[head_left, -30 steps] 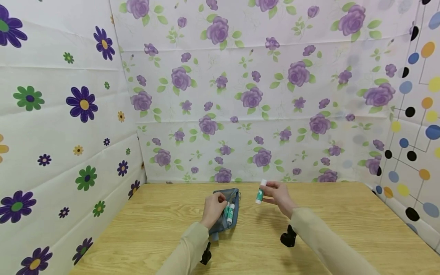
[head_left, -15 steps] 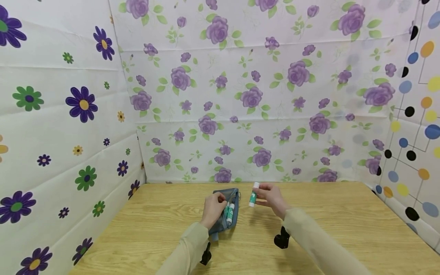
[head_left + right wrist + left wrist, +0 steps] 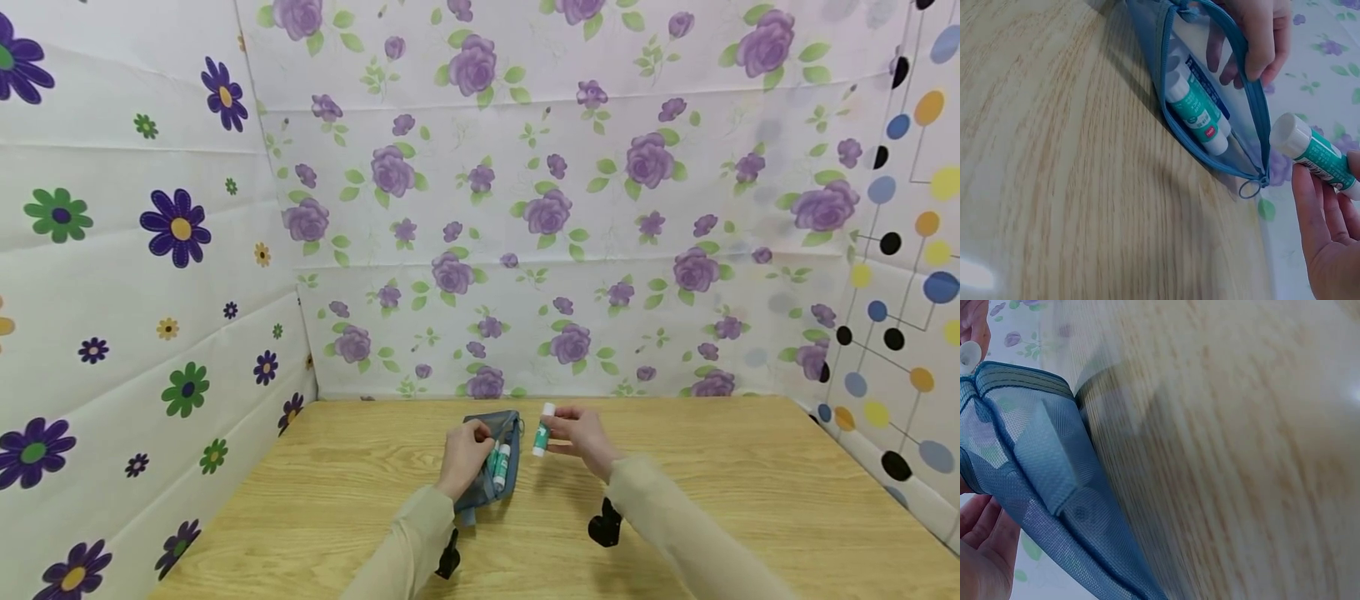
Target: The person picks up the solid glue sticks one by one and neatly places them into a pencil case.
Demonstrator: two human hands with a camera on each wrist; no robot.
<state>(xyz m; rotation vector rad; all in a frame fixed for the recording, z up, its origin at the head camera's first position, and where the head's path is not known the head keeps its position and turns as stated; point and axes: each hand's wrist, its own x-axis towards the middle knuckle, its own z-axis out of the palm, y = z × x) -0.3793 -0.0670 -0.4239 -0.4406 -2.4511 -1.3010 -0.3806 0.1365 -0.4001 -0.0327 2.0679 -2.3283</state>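
Observation:
A blue mesh zip pouch (image 3: 474,495) lies unzipped on the table. My left hand (image 3: 461,458) pinches its edge; in the right wrist view, the left thumb and fingers (image 3: 1260,53) sit on either side of the zipper band. Inside the pouch are two white-and-green glue sticks (image 3: 1194,114), side by side. Just right of the mouth, my right hand (image 3: 588,440) holds another glue stick (image 3: 542,432) between thumb and fingers, tilted and above the table. Its white end (image 3: 1290,134) faces the pouch in the right wrist view. Mesh fills the left part of the left wrist view (image 3: 1047,456).
The wooden table (image 3: 337,500) ends at a floral sheet (image 3: 420,250) behind, with patterned sheets at both sides. Black wrist mounts hang under the left sleeve (image 3: 447,560) and the right sleeve (image 3: 604,525). A small ring (image 3: 1250,189) dangles from the zipper end.
The right hand has moved left with the glue stick, bringing it nearer the pouch mouth. The left hand and the pouch have stayed in place.

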